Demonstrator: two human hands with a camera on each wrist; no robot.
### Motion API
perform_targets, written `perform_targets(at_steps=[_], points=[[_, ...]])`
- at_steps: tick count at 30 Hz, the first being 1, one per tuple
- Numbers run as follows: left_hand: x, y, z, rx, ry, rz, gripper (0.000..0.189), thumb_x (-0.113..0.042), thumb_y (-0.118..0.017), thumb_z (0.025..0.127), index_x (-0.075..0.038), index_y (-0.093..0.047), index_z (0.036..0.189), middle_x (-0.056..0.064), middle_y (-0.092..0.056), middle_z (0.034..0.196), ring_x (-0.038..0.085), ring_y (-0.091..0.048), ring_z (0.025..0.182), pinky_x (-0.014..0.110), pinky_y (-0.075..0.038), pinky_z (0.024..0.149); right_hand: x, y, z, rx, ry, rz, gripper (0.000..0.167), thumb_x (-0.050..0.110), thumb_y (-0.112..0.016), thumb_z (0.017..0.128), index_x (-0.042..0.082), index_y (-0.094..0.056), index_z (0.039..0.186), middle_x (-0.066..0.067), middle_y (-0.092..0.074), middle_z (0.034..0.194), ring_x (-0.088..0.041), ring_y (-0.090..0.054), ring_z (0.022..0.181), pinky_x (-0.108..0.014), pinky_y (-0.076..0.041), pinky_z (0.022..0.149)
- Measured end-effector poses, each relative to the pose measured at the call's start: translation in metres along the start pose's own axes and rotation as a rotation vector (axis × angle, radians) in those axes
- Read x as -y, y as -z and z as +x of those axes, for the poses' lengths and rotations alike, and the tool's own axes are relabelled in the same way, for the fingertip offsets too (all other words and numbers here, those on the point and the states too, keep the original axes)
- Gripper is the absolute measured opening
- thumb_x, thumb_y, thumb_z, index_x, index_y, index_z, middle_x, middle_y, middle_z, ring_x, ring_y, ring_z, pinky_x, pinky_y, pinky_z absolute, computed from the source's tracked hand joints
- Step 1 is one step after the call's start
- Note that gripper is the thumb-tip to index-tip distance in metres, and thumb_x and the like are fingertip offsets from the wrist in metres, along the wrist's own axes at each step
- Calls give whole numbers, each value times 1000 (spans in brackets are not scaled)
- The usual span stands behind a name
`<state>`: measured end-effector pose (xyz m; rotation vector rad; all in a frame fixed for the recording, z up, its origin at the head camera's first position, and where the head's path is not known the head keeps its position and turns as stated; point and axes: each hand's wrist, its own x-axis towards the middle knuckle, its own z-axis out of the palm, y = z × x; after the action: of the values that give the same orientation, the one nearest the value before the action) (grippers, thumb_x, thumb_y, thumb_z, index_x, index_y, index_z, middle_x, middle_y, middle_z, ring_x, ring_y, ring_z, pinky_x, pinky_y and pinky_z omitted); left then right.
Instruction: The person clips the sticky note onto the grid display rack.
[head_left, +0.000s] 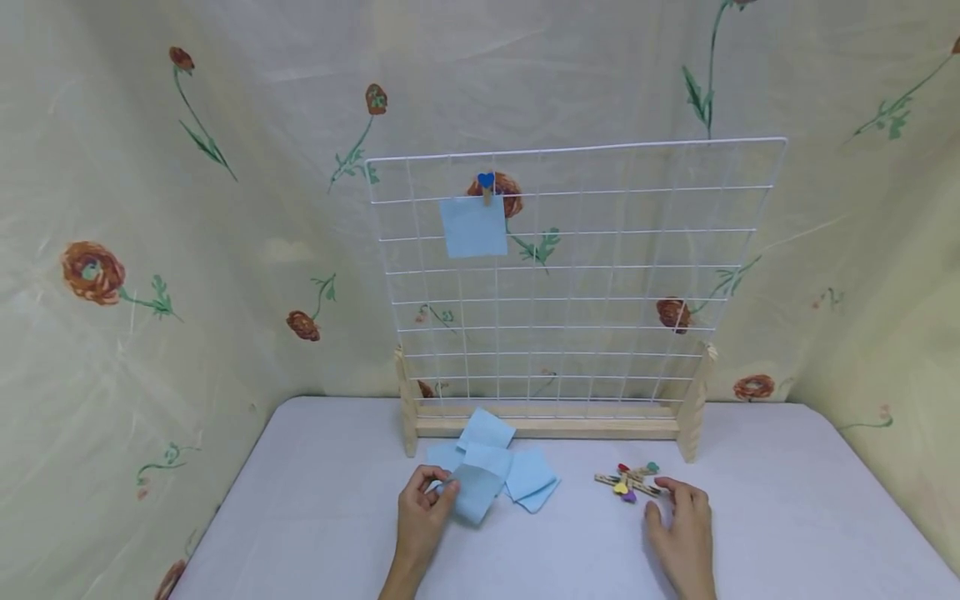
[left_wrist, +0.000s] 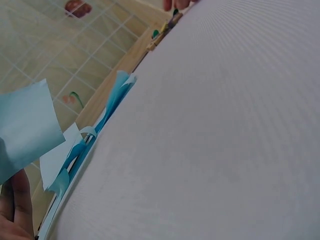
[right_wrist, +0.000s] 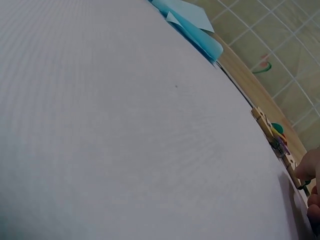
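Observation:
My left hand (head_left: 422,518) pinches a blue paper note (head_left: 476,497) between thumb and fingers, above a loose pile of similar blue notes (head_left: 531,473). In the left wrist view the held note (left_wrist: 27,127) is lifted off the table. My right hand (head_left: 684,533) is at the right side of a small heap of wooden clothespins (head_left: 642,485) with coloured decorations, its thumb and index finger apart. In the right wrist view a fingertip reaches the end of a clothespin (right_wrist: 265,125); whether it touches is hard to tell.
Behind the notes stands a white wire grid (head_left: 570,283) in a wooden base (head_left: 547,427). High on its left, a clothespin with a blue heart (head_left: 486,181) holds a blue note (head_left: 476,229). A white cloth covers the table (head_left: 330,483); flowered curtains surround it.

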<state>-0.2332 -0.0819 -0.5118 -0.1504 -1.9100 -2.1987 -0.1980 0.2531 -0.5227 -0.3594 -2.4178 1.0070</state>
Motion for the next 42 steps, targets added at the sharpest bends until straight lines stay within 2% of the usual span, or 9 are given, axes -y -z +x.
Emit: perform_targets(at_steps=[7, 10, 18, 28, 34, 39, 42], points=[[-1, -1, 0, -8, 37, -7, 28, -4, -73, 79, 8, -53, 95, 8, -58, 95, 8, -62, 73, 16, -52, 65, -2, 0, 5, -20, 33, -40, 37, -2, -64, 77, -2, -58, 113, -23, -48, 104, -36, -45, 97, -45, -32, 78], [-1, -1, 1, -10, 45, -17, 28, -2, -73, 79, 9, -53, 95, 8, -58, 95, 8, -62, 73, 16, -52, 65, 0, 0, 6, -4, 38, -60, 36, 0, -64, 77, -4, -59, 113, -22, -49, 101, -36, -45, 96, -45, -32, 77], [0, 0, 0, -7, 28, -17, 28, -3, -73, 79, 9, -53, 94, 8, -58, 94, 8, -62, 72, 16, -52, 64, -1, -2, 6, 33, 48, -100, 35, 4, -65, 79, -5, -61, 113, -26, -49, 109, -39, -45, 100, -48, -33, 82], [-1, 0, 0, -18, 37, 37, 28, -7, -73, 80, 5, -54, 96, 5, -59, 95, 7, -62, 74, 16, -53, 65, -3, -4, 6, -22, 98, -96, 25, 1, -66, 77, -5, -65, 101, -26, -52, 104, -40, -47, 96, -48, -33, 79], [-1, -1, 0, -12, 28, 13, 28, -5, -73, 80, 6, -53, 96, 6, -58, 95, 7, -63, 74, 16, -53, 66, -1, -4, 6, 2, 37, -95, 19, 1, -64, 79, -3, -66, 98, -25, -52, 105, -40, -48, 99, -50, -35, 81], [0, -1, -1, -8, 25, 11, 26, -3, -72, 80, 7, -54, 96, 7, -58, 95, 8, -63, 76, 16, -54, 67, 0, -3, 6, 55, -57, -105, 20, 5, -60, 84, -1, -65, 103, -23, -50, 110, -39, -47, 104, -52, -38, 86], [-1, -1, -1, -4, 28, 11, 26, -2, -72, 80, 7, -54, 96, 8, -58, 96, 8, -63, 76, 17, -54, 68, 1, -2, 6, 64, -85, -100, 22, 9, -57, 88, 0, -64, 106, -21, -52, 108, -35, -50, 101, -50, -40, 84]])
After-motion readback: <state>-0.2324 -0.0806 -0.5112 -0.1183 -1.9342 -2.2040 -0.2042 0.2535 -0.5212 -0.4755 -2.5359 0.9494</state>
